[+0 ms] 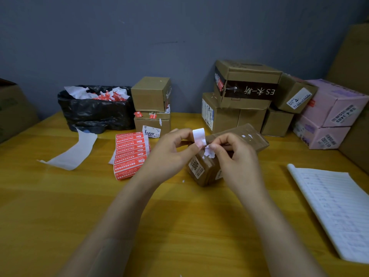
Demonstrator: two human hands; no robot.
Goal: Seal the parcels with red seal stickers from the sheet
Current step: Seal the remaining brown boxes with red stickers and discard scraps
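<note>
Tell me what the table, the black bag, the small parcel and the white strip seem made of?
The table: wood or wood-look laminate, yellow, grain lines, soft sheen.
The black bag: thin plastic film, glossy, crinkled.
The small parcel: brown cardboard, perhaps taped over; slight shine.
The white strip, pinched by the left hand and the right hand: probably paper, matte, curling.

Paper, card and plastic lying on a wood-grain bench

The bench [60, 196] is showing smooth yellow wood grain with a soft sheen. The parcel [201, 174] is gleaming under glossy brown tape, while the boxes [150, 94] behind are looking like plain matt card and the pink boxes [335, 108] like smooth printed card. The bag [95, 114] is shining as thin, crinkled black plastic. The sheet [129, 154] is looking like smooth red-printed paper. The slip [198, 134], backing [73, 152] and notebook [335, 208] are reading as matt white paper.
</note>
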